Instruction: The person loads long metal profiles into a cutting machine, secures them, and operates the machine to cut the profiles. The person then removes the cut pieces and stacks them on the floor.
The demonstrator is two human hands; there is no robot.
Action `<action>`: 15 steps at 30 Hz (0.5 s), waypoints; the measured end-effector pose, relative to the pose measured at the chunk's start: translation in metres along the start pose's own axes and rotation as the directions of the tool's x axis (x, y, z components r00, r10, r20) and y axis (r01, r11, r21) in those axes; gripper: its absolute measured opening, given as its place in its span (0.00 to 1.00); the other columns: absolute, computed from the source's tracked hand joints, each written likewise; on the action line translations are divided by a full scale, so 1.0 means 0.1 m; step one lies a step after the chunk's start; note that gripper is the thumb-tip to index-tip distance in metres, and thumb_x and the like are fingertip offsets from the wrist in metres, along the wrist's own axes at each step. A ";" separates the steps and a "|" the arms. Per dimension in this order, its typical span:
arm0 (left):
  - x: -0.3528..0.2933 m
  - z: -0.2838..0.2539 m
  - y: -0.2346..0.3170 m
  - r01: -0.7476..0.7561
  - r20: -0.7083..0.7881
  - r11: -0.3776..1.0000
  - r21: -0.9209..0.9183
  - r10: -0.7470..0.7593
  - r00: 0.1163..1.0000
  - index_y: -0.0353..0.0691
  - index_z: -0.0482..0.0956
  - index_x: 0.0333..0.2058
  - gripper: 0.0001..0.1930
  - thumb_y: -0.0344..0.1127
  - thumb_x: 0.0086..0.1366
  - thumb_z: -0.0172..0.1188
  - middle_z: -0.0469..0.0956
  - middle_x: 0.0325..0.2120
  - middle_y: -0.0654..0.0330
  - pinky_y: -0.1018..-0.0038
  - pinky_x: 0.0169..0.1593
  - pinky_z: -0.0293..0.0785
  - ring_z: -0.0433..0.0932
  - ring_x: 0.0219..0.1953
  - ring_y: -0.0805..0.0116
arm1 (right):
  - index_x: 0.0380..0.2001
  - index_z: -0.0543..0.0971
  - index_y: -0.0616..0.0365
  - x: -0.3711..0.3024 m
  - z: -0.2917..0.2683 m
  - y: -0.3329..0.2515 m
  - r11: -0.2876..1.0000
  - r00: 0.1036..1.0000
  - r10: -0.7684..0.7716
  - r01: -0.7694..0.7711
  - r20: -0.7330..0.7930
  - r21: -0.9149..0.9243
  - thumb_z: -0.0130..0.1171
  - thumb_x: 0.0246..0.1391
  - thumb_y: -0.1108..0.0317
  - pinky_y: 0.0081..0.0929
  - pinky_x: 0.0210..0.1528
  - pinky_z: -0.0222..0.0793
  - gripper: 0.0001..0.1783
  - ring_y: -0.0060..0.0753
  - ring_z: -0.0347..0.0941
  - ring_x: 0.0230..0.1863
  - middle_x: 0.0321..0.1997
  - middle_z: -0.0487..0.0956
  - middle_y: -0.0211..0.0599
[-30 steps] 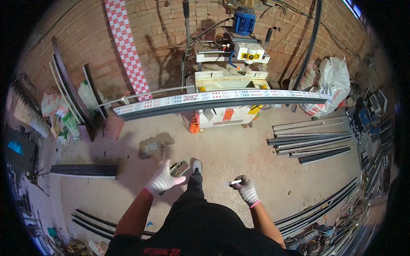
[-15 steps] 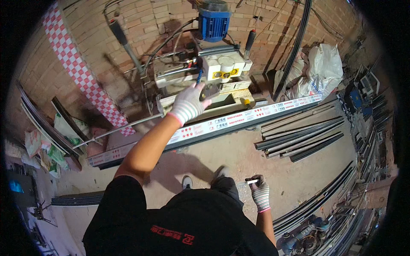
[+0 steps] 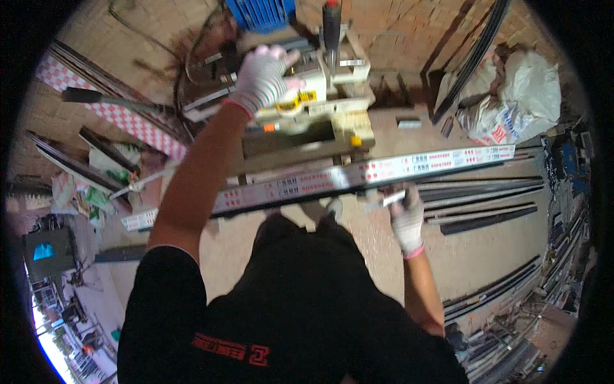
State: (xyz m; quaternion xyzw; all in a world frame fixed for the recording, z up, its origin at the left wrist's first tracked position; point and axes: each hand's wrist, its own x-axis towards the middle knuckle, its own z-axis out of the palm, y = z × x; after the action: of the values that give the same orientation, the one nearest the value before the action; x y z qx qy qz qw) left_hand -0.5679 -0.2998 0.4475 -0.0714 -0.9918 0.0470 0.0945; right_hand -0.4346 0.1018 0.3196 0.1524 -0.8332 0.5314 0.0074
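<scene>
My left hand, in a white knit glove with striped cuff, is over the white head of a bench machine with a blue motor. Its fingers look spread, the thumb apart; whether it touches the machine is unclear. My right hand, gloved with dark-smudged fingers, pinches a small white stick-like piece, blurred at its tip. It is just on my side of a long profile covered in white film with red print, which spans the front of the machine. A black-handled lever stands upright at the machine's right.
Another black-handled lever sticks out to the left. A red-and-white checkered strip leans there. Dark profiles lie on the floor at right, below white sacks. More dark bars lean on the brick wall.
My view has shifted closer to the machine. My right hand has risen from beside my leg to the long profile, still holding the white piece. The left-hand lever appears lower and nearly level.
</scene>
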 end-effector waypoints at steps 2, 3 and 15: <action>0.02 0.04 -0.03 0.025 -0.056 0.997 -0.079 -0.030 0.998 0.47 0.73 0.62 0.42 0.60 0.50 0.72 0.77 0.52 0.51 0.61 0.63 0.68 0.73 0.56 0.51 | 0.45 0.74 0.61 0.25 -0.05 0.20 0.996 0.995 0.082 -0.083 0.054 0.013 0.58 0.61 0.75 0.23 0.40 0.76 0.10 0.23 0.78 0.35 0.35 0.81 0.33; -0.02 0.05 -0.05 -0.007 -0.193 0.996 -0.092 -0.010 0.981 0.46 0.74 0.61 0.43 0.59 0.47 0.74 0.78 0.51 0.51 0.61 0.62 0.68 0.75 0.55 0.50 | 0.44 0.75 0.60 0.37 -0.03 0.30 0.992 0.991 0.113 -0.116 0.075 0.039 0.60 0.58 0.74 0.26 0.41 0.75 0.11 0.29 0.79 0.37 0.37 0.81 0.38; -2.95 1.19 0.12 0.414 0.331 0.872 -0.263 -0.321 0.887 0.42 0.62 0.66 0.51 0.57 0.47 0.75 0.65 0.62 0.50 0.51 0.70 0.53 0.62 0.65 0.47 | 0.53 0.66 0.49 0.83 0.74 1.12 0.908 0.830 -0.297 0.399 0.472 -0.130 0.79 0.34 0.68 0.36 0.47 0.75 0.42 0.43 0.75 0.44 0.45 0.76 0.39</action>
State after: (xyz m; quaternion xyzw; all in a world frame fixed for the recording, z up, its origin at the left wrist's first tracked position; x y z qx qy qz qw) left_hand -0.3023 -0.3417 0.2761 0.1129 -0.9841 -0.1273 -0.0508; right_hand -0.5322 0.0593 0.2032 0.4172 -0.8248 0.3757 -0.0676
